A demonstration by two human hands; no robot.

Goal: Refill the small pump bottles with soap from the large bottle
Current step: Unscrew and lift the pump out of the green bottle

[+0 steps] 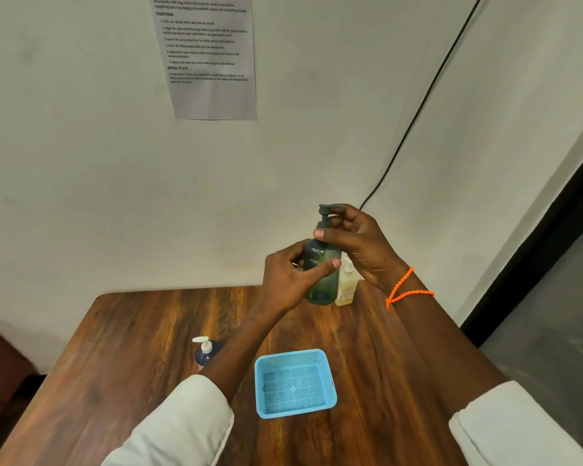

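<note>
A dark green see-through pump bottle is held up in the air above the far part of the wooden table. My left hand wraps around its body. My right hand grips its grey pump head and collar at the top. Behind the green bottle stands a large bottle of pale yellow soap, mostly hidden. A small dark blue pump bottle with a white pump stands on the table to the left, partly behind my left forearm.
A light blue mesh basket sits on the table between my forearms, with nothing in it. A printed sheet hangs on the wall. A black cable runs down the wall behind the bottles.
</note>
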